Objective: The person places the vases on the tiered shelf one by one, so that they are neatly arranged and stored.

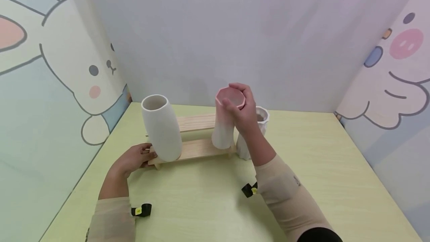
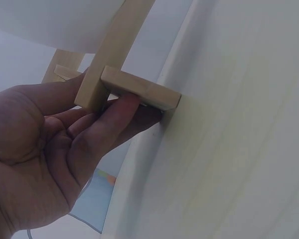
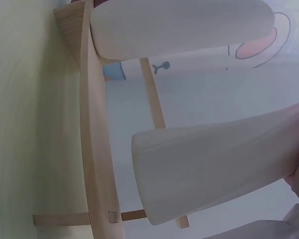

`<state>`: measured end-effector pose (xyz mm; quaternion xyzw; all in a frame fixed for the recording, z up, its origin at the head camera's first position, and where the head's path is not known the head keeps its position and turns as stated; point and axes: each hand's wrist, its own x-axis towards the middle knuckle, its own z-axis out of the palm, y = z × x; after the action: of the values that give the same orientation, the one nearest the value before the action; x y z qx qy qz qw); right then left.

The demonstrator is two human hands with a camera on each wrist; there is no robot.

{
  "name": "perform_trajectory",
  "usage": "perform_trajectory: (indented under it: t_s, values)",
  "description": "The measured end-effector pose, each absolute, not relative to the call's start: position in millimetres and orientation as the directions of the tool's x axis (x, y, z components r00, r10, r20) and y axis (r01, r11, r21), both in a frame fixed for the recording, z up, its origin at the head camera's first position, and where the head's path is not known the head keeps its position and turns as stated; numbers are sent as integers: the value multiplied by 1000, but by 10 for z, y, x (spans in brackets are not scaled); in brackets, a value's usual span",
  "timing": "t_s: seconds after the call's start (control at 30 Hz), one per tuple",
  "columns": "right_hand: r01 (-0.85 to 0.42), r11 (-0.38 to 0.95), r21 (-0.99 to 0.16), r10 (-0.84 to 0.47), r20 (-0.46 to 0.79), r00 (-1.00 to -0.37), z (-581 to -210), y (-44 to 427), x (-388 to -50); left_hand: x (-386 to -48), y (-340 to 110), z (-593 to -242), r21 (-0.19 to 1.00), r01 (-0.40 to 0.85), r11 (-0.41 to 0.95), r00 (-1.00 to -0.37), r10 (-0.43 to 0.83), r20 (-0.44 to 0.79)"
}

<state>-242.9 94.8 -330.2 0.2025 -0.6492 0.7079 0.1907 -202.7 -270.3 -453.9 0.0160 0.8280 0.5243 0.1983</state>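
Note:
A wooden two-tier rack [image 1: 198, 149] stands on the table; its left end is gripped by my left hand [image 1: 131, 160], the fingers curled under the wood [image 2: 139, 89] in the left wrist view. On the lower tier at that end is a tall white vase [image 1: 162, 130], also in the right wrist view [image 3: 179, 27]. My right hand [image 1: 244, 111] holds a pink-and-white vase [image 1: 223, 128] near its rim, thumb at the front. Its base [image 3: 154, 174] hangs over the tier's right part, a gap between them in the right wrist view.
Just right of the rack stands a white vase with a wavy rim [image 1: 263, 115], partly hidden behind my right forearm. A pale curtain [image 1: 208, 40] hangs behind the table [image 1: 319, 160], and printed cartoon panels [image 1: 77, 85] flank it.

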Motion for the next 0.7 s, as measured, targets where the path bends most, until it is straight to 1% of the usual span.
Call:
perform_trajectory:
  t_s: [0.1, 0.4, 0.7]
  values:
    - [-529, -84, -845, 8, 530, -848, -3305, 923, -2441, -2027, -2704, -4530, 875, -171, 452, -919, 247, -308]
    - [-515, -82, -853, -7, 517, -856, -3409, 851, -2475, -2040, -2706, -4548, 873, -189, 451, -920, 230, -318]
    - [-500, -55, -864, -16, 502, -865, -3488, 818, -2506, -2024, -2697, -4527, 878, -170, 446, -922, 242, -302]
